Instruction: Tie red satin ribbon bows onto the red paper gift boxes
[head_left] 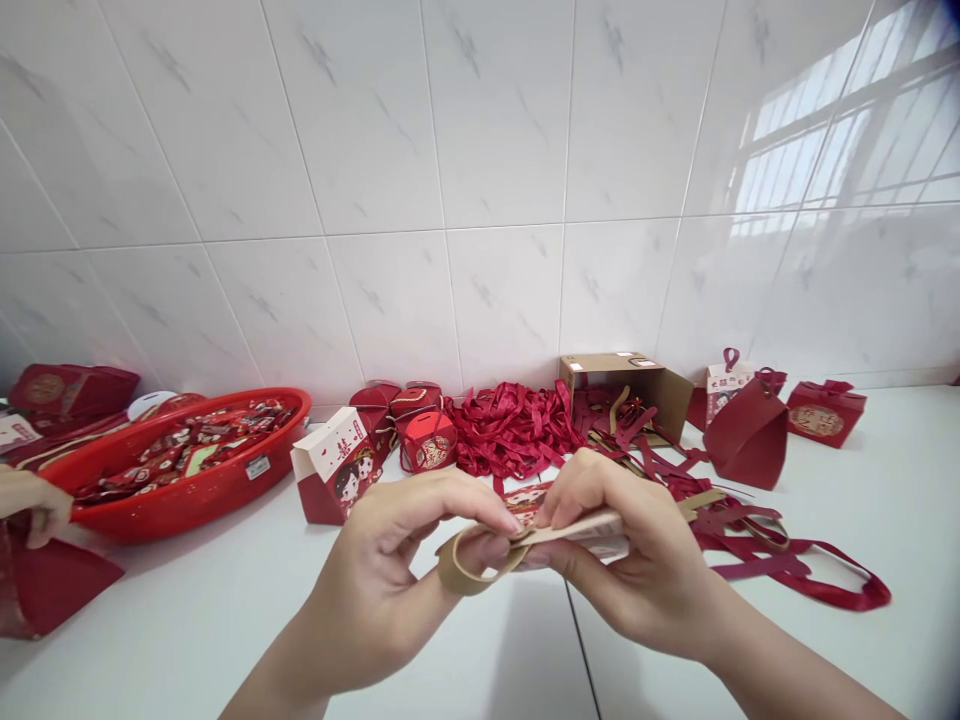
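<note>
My left hand [397, 560] and my right hand [630, 560] meet over the white table, both pinched closed on a tan paper strap [480, 572] that loops below my left thumb. The strap joins a small red and white gift box [592, 535], mostly hidden under my right fingers. A finished red and white box with cartoon figures [335, 465] stands just behind my left hand.
A red oval tray [172, 500] of wrapped sweets lies at left, where another person's hand [34, 505] holds a red bag [45, 585]. Red ribbons [517, 425], an open cardboard box [626, 385], loose red straps [795, 560] and more red boxes [825, 412] line the tiled wall.
</note>
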